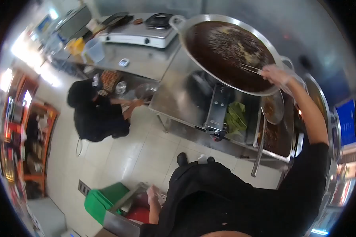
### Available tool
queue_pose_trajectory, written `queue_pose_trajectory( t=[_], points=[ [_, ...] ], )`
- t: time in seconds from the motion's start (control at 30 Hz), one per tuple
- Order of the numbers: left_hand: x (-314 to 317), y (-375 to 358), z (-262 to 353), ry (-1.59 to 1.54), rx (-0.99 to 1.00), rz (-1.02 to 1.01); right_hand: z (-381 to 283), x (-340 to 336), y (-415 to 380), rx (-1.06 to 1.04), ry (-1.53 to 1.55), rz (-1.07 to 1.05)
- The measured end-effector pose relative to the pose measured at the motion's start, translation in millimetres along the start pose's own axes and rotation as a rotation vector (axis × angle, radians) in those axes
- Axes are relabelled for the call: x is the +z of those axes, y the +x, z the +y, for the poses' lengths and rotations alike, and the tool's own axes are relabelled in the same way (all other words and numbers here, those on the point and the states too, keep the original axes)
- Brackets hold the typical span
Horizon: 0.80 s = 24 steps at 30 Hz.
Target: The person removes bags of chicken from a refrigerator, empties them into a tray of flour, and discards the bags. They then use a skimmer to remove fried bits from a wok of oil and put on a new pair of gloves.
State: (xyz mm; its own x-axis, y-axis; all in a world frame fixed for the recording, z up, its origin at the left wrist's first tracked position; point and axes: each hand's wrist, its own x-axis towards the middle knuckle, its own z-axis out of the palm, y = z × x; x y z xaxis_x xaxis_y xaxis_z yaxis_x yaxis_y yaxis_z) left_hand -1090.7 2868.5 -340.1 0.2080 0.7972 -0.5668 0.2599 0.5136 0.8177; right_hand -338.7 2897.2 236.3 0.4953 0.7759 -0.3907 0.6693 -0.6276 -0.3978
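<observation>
My right hand (276, 75), in a clear plastic glove, is closed around thin metal tongs (250, 68). The two tips of the tongs reach over the wide metal pan (205, 19) of dark brown liquid (209, 53). Pale foam and bubbles (239, 43) float on the liquid's far side. Low by my body, my left hand (153, 194) also looks gloved. Its fingers are curled, and a whitish thing beside them is too blurred to name. Near it stands a steel-sided container (122, 221) with something red (139, 213) inside.
A strainer (273, 108) lies over a tray of brown liquid at right. Below the pan are a burner unit (217, 108) and green leaves (236, 117). A person in black (97, 110) crouches at left. A white stove (140, 36) and green bin (103, 199) stand nearby.
</observation>
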Motion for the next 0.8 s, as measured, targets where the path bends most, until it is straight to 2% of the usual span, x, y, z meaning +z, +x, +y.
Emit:
queue_pose_trajectory(
  t=[0.03, 0.07, 0.1, 0.2, 0.23, 0.27, 0.33, 0.37, 0.43, 0.47, 0.53, 0.63, 0.73, 0.8],
  points=[
    [13, -21, 26, -0.296, -0.472, 0.188, 20, 5, 13, 0.003, 0.085, 0.024],
    [12, -67, 65, 0.217, -0.114, 0.035, 29, 10, 19, -0.016, 0.159, 0.039],
    [5, -83, 90, 0.720, 0.260, -0.130, 24, 10, 16, -0.005, 0.166, 0.046],
    [-19, -44, -44, 0.855, 0.159, -0.223, 15, 16, 8, 0.029, 0.323, -0.010],
    [-11, -49, -19, 0.943, 0.062, -0.251, 3, 17, -1, 0.001, 0.271, 0.018],
    [-6, -56, 2, 0.928, 0.097, -0.182, -5, 18, -8, -0.026, 0.218, 0.041],
    [22, -85, 108, 0.897, 0.169, -0.046, -9, 19, -12, 0.013, 0.276, 0.018],
    [18, -66, 83, 0.894, 0.171, -0.041, -13, 19, -13, 0.048, 0.330, -0.005],
    [12, -20, 28, -0.054, -0.033, -0.053, -30, 21, -26, 0.077, 0.340, -0.001],
    [16, -16, 39, -0.057, -0.030, -0.049, -36, 21, -29, 0.109, 0.351, 0.004],
    [29, -8, 82, -0.328, -0.376, 0.185, -36, 22, -28, 0.119, 0.374, 0.004],
    [18, 21, 71, -0.316, -0.333, 0.149, -41, 23, -31, 0.122, 0.425, -0.011],
    [11, 15, 65, -0.393, -0.287, 0.093, -38, 26, -29, 0.096, 0.486, -0.037],
    [8, 3, 62, -0.324, -0.325, 0.101, -30, 31, -22, 0.078, 0.523, -0.044]
  ],
)
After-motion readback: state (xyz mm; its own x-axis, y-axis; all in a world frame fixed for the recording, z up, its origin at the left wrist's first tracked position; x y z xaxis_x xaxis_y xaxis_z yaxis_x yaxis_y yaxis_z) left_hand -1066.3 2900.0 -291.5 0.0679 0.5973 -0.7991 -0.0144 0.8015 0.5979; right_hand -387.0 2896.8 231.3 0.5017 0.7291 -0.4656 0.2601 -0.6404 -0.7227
